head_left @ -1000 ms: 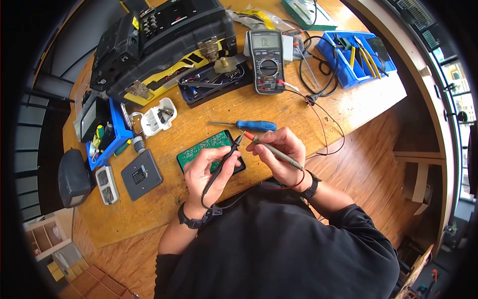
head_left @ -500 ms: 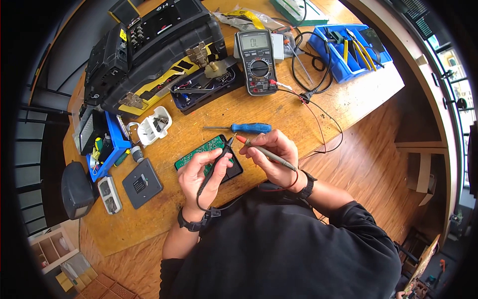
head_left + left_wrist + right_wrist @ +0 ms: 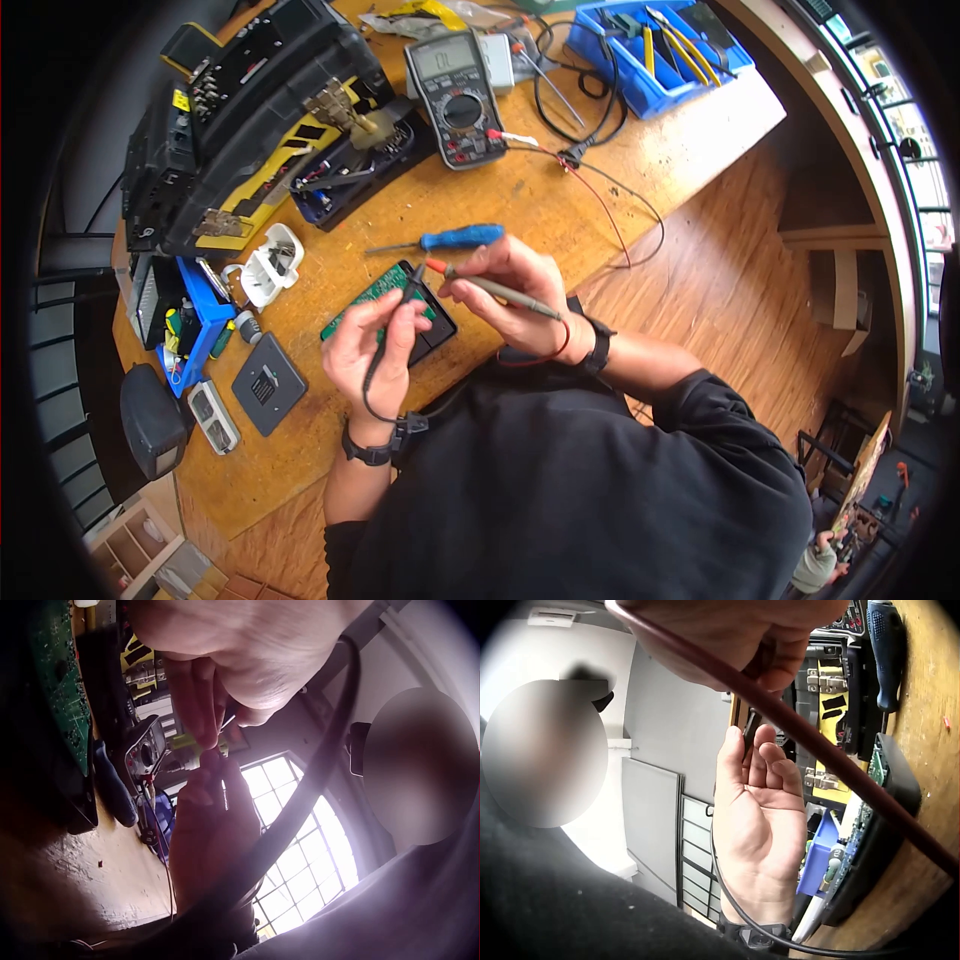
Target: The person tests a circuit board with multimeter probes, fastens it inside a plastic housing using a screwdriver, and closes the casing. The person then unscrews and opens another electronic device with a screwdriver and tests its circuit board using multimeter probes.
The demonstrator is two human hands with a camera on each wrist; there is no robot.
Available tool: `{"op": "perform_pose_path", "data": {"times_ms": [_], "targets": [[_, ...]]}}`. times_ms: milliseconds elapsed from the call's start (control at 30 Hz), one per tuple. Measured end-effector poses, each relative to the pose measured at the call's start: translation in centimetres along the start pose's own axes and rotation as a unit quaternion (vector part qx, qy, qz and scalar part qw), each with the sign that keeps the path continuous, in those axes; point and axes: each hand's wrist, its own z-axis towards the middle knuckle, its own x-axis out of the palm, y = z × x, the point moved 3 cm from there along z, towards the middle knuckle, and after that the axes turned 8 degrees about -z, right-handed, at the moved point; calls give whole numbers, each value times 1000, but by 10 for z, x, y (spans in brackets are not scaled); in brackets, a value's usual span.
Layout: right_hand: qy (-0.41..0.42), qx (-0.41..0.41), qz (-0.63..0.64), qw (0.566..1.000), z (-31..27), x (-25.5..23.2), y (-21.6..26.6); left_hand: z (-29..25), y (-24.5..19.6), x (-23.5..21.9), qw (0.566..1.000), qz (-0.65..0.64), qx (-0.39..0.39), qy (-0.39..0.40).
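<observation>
My left hand (image 3: 366, 352) pinches a black multimeter probe (image 3: 414, 280) between thumb and fingers, and its lead trails down past the wrist. In my right hand (image 3: 522, 288) is a grey probe with a red tip (image 3: 437, 266), held like a pen. Both tips point at each other and nearly meet, above a green circuit board (image 3: 386, 284) in a black housing (image 3: 437, 330). The left hand overlaps part of that board in the head view. Behind it lies a blue-handled screwdriver (image 3: 462, 237). A multimeter (image 3: 455, 95) with "OL" on its display stands farther back.
A large black and yellow case (image 3: 270, 130) fills the back left, beside a dark parts tray (image 3: 335, 195). A blue bin (image 3: 640, 75) of pliers stands at back right. To the left are a white container (image 3: 268, 270), a grey cover (image 3: 268, 383) and another blue bin (image 3: 212, 315).
The head view has turned, so the table's things and hands appear farther left. Both hands keep their probes, with tips close together throughout. The meter reads "OL" in each frame.
</observation>
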Motion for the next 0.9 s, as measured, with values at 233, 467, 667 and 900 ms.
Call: {"op": "perform_pose_path", "data": {"times_ms": [233, 467, 667, 900], "targets": [[-31, -166, -205, 964, 71, -71, 135, 75, -112, -14, 971, 73, 226, -7], [-195, -354, -408, 819, 145, -163, 253, 124, -236, -70, 847, 236, 450, -156], [-334, -234, -456, 791, 148, -275, 262, 100, -203, -189, 837, 290, 287, -365], [-376, -113, -422, 817, 124, -373, 201, 50, -162, -238, 807, 379, 204, -405]]}}
